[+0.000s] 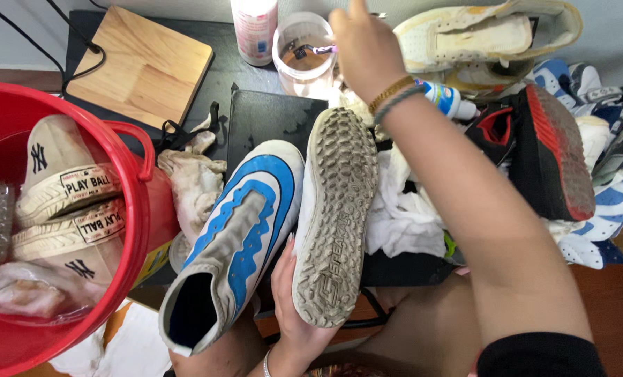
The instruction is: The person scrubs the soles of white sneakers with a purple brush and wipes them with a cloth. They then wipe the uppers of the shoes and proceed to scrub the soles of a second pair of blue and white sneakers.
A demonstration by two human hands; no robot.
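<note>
At lower centre, the left hand (290, 307) grips a dirty white studded football boot (334, 209), sole up, beside 1 blue-and-white boot (236, 237). At top centre, the right hand (362, 42) pinches a toothbrush (310, 50) inside a clear plastic cup (303, 52).

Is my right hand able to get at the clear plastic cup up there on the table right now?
Probably yes. The right hand is already at the rim of the clear plastic cup, with nothing between them. The left hand holds the upturned shoe, well below and out of the way.
</note>
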